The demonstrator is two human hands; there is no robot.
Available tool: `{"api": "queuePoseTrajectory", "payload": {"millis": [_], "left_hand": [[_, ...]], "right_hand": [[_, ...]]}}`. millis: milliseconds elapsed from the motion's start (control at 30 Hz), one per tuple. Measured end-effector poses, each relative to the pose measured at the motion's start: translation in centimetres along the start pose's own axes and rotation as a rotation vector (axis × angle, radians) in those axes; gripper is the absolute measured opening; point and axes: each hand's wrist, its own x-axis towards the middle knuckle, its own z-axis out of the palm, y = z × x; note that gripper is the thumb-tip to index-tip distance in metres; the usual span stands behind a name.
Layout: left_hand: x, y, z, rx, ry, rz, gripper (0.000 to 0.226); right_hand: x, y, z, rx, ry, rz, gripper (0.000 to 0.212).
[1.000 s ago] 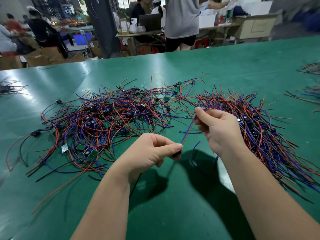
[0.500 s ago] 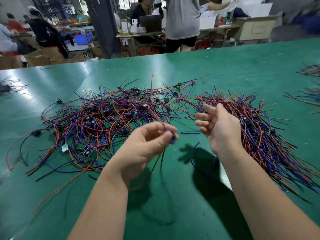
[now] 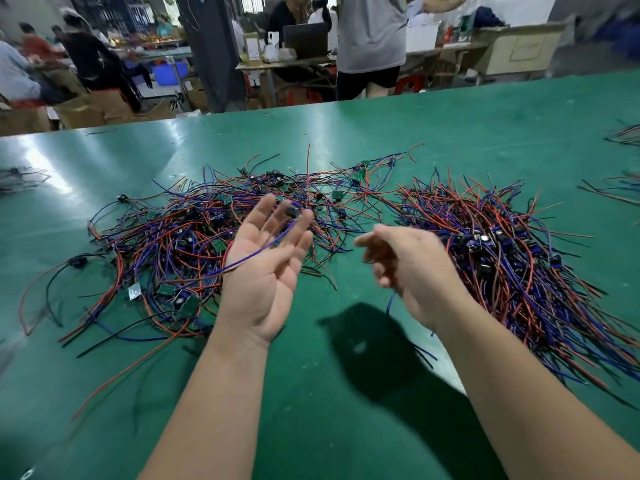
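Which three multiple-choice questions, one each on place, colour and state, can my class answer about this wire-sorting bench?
1. Where does the blue wire lie?
A. Across the palm of the left hand
B. On a chair
C. On the floor

2. What colour is the table top?
A. Grey
B. Green
C. White

3. How is the left hand held?
A. In a fist
B. Flat on the table top
C. Open, palm up

Answers: 1 A, the wire crosses the upturned palm; 2 B, the bare surface is green throughout; 3 C, its fingers are straight and spread.
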Motion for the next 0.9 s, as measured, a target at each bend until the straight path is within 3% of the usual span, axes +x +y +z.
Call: {"api": "queuePoseTrajectory", "payload": {"millis": [67, 100, 300, 433, 500, 567, 633, 700, 767, 833, 900], "left_hand": [[-0.6, -0.4, 0.6, -0.036, -0.123, -0.093, 0.056], [-1.0, -0.6, 0.8, -0.048, -0.182, -0.14, 0.056], [-1.4, -1.9, 0.6, -0.057, -0.494, -0.263, 0.057], [-1.1, -1.3, -0.8, 0.168, -0.808, -0.21, 0.051], [-0.8, -1.1, -1.2, 0.247, -0.862, -0.231, 0.043], [-0.7, -0.6, -0.9, 0.319, -0.861, -0.393, 0.041], [-0.8, -0.4, -1.0, 0.262, -0.925, -0.481, 0.059], [-1.0, -0.4, -1.1, 0.24, -0.782, -0.42, 0.073], [-1.0, -0.3, -0.8, 0.348, -0.494, -0.434, 0.047], [-0.8, -0.8, -0.1, 0.448, -0.346, -0.451, 0.014], [-1.1, -1.4, 0.1, 0.563, -0.286, -0.458, 0.039]], "right_hand": [[-0.3, 0.1, 0.7, 0.058, -0.212, 0.159, 0.044], [-0.4, 0.3, 1.0, 0.098, -0.237, 0.168, 0.045], [0.0, -0.7, 0.3, 0.451, -0.204, 0.068, 0.022], [0.0, -1.0, -0.2, 0.467, -0.189, 0.035, 0.018], [0.0, -1.1, -0.3, 0.534, -0.202, 0.045, 0.017], [0.2, -1.4, -0.6, 0.681, -0.228, 0.1, 0.016], [0.4, -1.9, -1.3, 0.812, -0.253, 0.15, 0.012], [0.3, -2.1, -1.9, 0.795, -0.258, 0.168, 0.011], [0.2, -2.0, -1.9, 0.606, -0.249, 0.161, 0.012], [0.1, -1.3, -1.5, 0.331, -0.238, 0.141, 0.018], [-0.1, -0.6, -0.8, 0.113, -0.229, 0.121, 0.014]]}}
